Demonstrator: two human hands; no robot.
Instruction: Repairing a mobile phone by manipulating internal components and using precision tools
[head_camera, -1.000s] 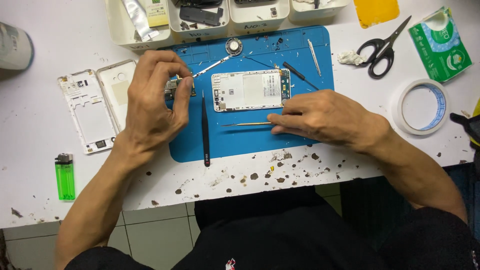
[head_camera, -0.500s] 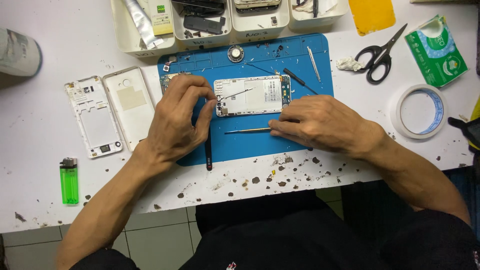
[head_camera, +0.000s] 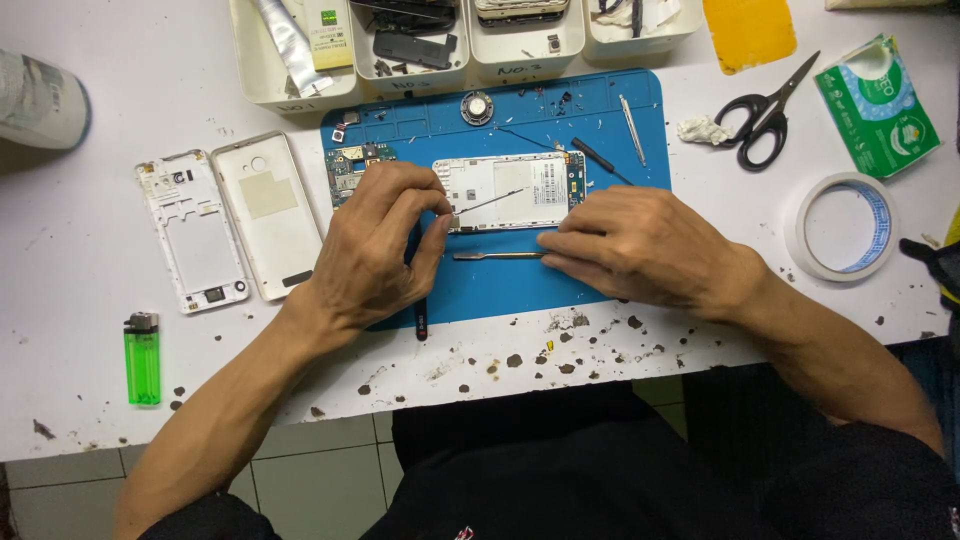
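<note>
The opened phone (head_camera: 505, 192) lies on the blue mat (head_camera: 620, 290) near the table's far edge, its long axis running left to right, parallel to that edge.

The left hand (head_camera: 375, 245) sits at the phone's left end. Its fingers (head_camera: 432, 235) are pinched on a thin metal tool, apparently tweezers (head_camera: 492, 203), whose tip reaches rightward and slightly away across the phone's open face. The tool's axis runs nearly along the phone's own.

The right hand (head_camera: 640, 245) rests flat on the mat just nearside of the phone's right half. Its fingers are extended, gripping nothing, with their tips pressing the right end of a flat metal spudger (head_camera: 495, 256). The spudger lies parallel to the phone's near edge, just beside it.

A black-handled tool (head_camera: 420, 318) lies under the left hand, running toward the near edge.

The left hand is the one engaged with the phone; the right lies nearer the spudger.
</note>
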